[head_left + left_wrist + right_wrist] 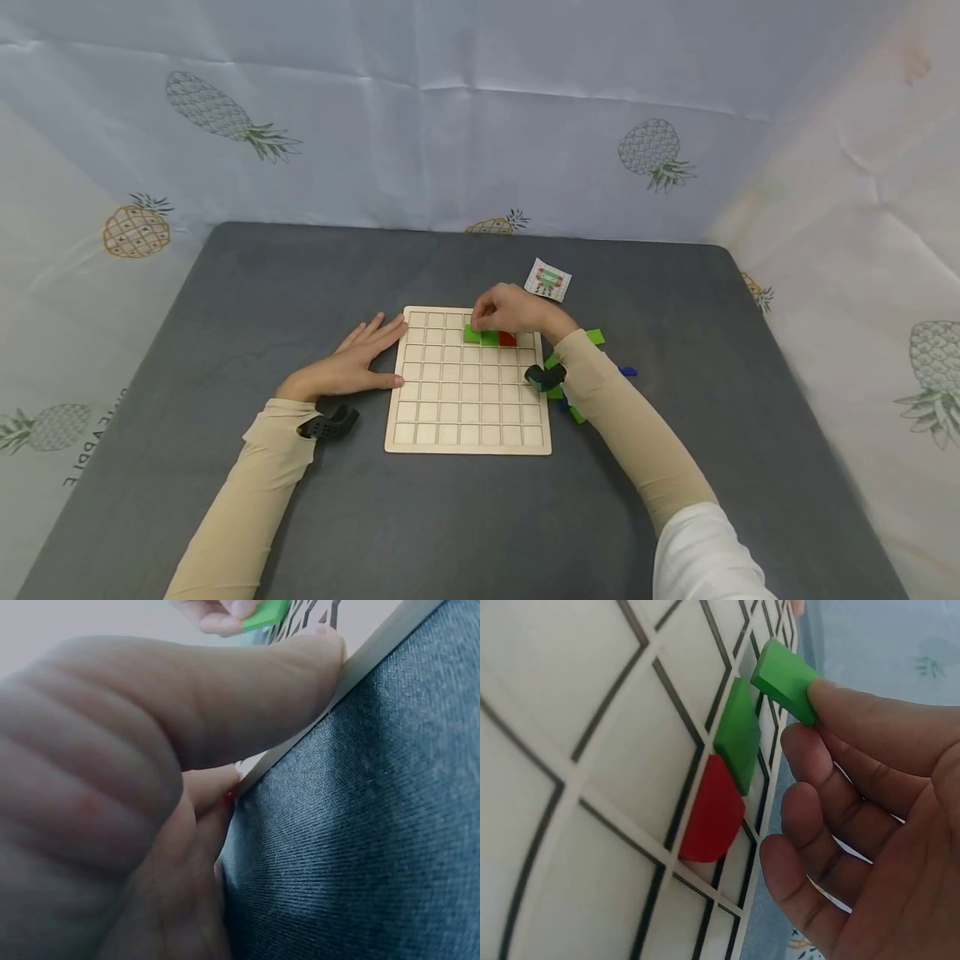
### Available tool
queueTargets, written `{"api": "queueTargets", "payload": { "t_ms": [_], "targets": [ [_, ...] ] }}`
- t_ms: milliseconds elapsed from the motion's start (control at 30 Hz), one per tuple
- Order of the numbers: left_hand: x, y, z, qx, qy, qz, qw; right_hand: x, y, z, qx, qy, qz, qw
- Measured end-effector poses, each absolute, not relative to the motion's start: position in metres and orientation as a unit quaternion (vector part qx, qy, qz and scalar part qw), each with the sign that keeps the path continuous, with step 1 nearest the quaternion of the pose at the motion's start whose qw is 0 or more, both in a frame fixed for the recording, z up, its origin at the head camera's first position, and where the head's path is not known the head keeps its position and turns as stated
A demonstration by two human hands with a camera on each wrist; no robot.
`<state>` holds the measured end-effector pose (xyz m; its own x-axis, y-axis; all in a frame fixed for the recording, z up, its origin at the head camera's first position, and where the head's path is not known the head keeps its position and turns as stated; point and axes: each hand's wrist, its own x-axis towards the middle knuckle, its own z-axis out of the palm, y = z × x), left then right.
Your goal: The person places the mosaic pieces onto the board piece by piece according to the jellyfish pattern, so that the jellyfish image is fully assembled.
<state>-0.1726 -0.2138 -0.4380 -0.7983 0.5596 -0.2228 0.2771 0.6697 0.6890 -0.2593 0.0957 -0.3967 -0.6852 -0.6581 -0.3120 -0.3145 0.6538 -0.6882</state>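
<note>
A wooden grid board lies on the dark table. A red piece, with one curved edge in the right wrist view, and a green piece lie side by side in one of its upper rows. Thumb and index finger of the right hand pinch another green piece, tilted just above the board, left of the placed green one. The left hand is spread flat, its thumb and fingertips touching the board's left edge; the left wrist view shows the thumb against that edge.
A small printed card with a coloured figure lies behind the board's upper right corner. Several loose green pieces and blue pieces lie right of the board, partly under the right forearm. A pineapple-print cloth hangs behind the table.
</note>
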Motion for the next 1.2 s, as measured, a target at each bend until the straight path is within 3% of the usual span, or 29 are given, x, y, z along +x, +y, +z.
{"api": "queueTargets", "payload": {
  "t_ms": [600,900,1200],
  "targets": [
    [-0.172,-0.214,-0.439,0.226,0.891,0.329,0.215,-0.260,0.085,-0.399,-0.292,0.882,-0.232,0.289],
    [-0.172,-0.212,-0.437,0.226,0.890,0.332,0.217,-0.261,0.094,-0.377,-0.298,0.891,-0.251,0.235],
    [-0.172,-0.213,-0.438,0.227,0.890,0.333,0.215,-0.261,0.141,-0.341,-0.274,0.905,-0.263,0.190]
  ]
}}
